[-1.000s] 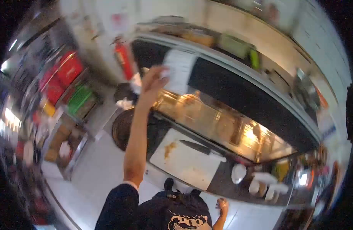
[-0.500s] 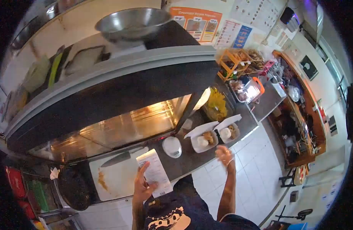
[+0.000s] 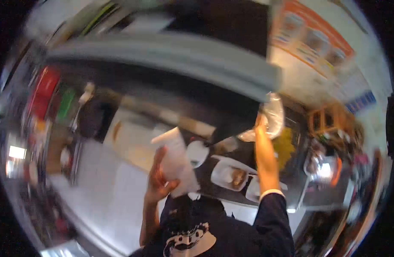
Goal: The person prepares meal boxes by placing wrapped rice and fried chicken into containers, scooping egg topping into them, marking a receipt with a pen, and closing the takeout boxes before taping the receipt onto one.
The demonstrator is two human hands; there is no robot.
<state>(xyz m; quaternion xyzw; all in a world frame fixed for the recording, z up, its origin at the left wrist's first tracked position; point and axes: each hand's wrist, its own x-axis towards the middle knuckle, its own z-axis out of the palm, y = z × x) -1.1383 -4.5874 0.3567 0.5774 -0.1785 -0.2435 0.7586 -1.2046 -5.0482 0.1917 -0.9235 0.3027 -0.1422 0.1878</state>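
My left hand (image 3: 161, 177) is closed around a white printed paper pad (image 3: 175, 160), thumb across its front. My right arm is stretched over the counter, and my right hand (image 3: 261, 122) is at a shiny, crinkled, clear plastic item (image 3: 275, 115) beside the display cabinet's right end. Those fingers are blurred, so whether they grip the plastic cannot be made out. Below that arm stands an open takeaway box (image 3: 231, 173) with rice and a brown food. A second takeaway box (image 3: 252, 190) is partly hidden behind the forearm. A white round object (image 3: 198, 154) sits near the pad.
The dark display cabinet (image 3: 171, 81) overhangs the counter. A cutting board (image 3: 135, 137) lies to the left. Yellow items (image 3: 285, 147) sit in a container to the right, near a wooden rack (image 3: 329, 118) and an orange-edged clear container (image 3: 329, 169).
My right hand has moved from in front of the takeaway boxes up and forward to the shiny plastic. The view has turned; my left hand still holds the pad.
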